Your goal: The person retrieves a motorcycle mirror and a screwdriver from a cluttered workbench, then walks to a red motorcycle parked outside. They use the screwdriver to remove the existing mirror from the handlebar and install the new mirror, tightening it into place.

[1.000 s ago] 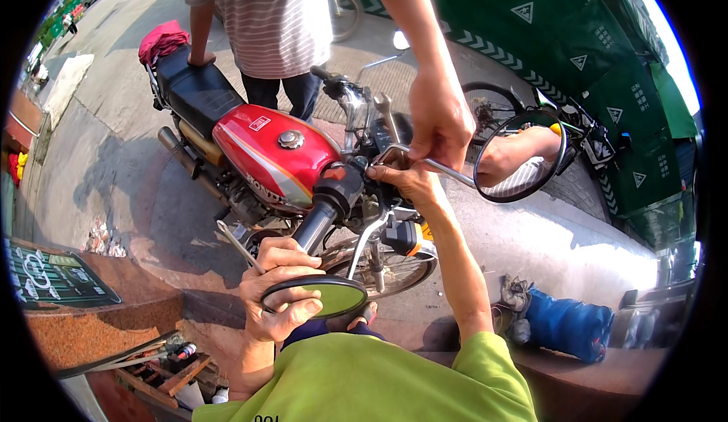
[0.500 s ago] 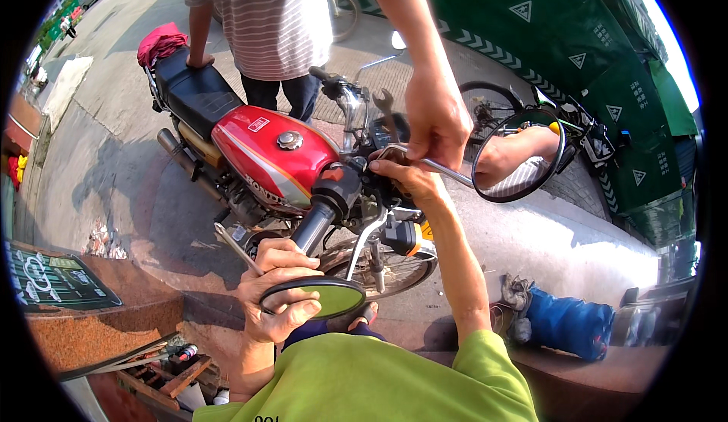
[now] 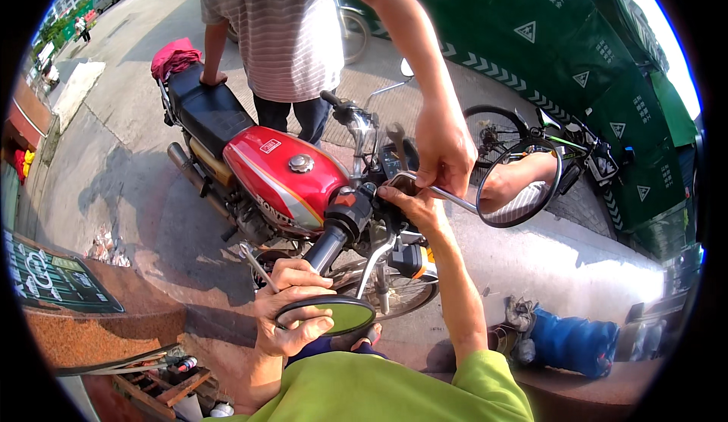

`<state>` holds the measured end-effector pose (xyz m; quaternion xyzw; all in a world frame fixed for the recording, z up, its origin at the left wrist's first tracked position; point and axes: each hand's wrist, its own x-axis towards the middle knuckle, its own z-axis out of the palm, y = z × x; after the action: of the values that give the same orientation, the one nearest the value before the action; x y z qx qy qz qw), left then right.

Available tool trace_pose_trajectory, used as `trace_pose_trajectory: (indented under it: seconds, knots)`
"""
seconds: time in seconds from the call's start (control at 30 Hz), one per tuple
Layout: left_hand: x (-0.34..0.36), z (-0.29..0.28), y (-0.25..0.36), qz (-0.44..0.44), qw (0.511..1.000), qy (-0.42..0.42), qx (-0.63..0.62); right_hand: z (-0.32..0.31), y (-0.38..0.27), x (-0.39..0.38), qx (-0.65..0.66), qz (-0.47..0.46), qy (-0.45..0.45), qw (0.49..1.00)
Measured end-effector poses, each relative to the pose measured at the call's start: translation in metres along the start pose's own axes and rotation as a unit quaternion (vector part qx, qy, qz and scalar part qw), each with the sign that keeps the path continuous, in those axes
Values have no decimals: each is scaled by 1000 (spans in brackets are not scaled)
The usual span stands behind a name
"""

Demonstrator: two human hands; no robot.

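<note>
A loose round motorcycle mirror (image 3: 350, 313) with a black rim is held in my left hand (image 3: 292, 301). Its thin metal stem (image 3: 259, 269) sticks out past my closed fingers, beside the black handlebar grip (image 3: 327, 246). My right hand (image 3: 418, 208) is closed at the lower end of a second mirror's stem (image 3: 456, 197), by the handlebar mount; part of its fingers is hidden. Another person's hand (image 3: 446, 153) pinches that same stem from above. The second mirror (image 3: 520, 185) reflects an arm. An open-ended wrench (image 3: 397, 145) stands upright near the gauges.
The red motorcycle (image 3: 288, 168) stands before me, and a person in a striped shirt (image 3: 284, 35) leans on its seat (image 3: 208, 103). A bicycle (image 3: 497, 134) rests by the green barrier (image 3: 523, 58). A blue bundle (image 3: 572, 338) lies lower right, scrap wood (image 3: 182, 388) lower left.
The whole view has shifted slightly, so the motorcycle sits a little lower and further right. Both my hands and the other person's hand keep their holds.
</note>
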<state>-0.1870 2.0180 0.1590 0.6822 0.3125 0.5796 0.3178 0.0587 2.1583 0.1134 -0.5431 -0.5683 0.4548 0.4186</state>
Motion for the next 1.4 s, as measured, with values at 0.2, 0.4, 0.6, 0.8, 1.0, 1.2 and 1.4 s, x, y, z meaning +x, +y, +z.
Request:
trace_pose_trajectory:
  seconds: [0.2, 0.4, 0.6, 0.8, 1.0, 1.2, 1.4]
  knots:
    - [1, 0, 1, -3, 1000, 6, 11, -5, -18, -6, 71, 55, -65, 994]
    - [1, 0, 0, -11, 1000, 8, 20, 2, 0, -4, 81, 19, -23, 996]
    - [1, 0, 0, -13, 1000, 5, 17, -8, 3, 7, 88, 9, -86, 992]
    - [2, 1, 1, -14, 1000, 6, 13, -21, 33, 8, 133, 96, -112, 980]
    - [1, 1, 1, -17, 1000, 9, 17, -15, 16, 7, 54, 53, -99, 992]
    - [1, 3, 3, -30, 999, 23, 25, -2, 21, 0, 64, -15, -65, 996]
    - [1, 5, 5, -43, 998, 39, 29, -15, 1, -15, 77, 36, -53, 995]
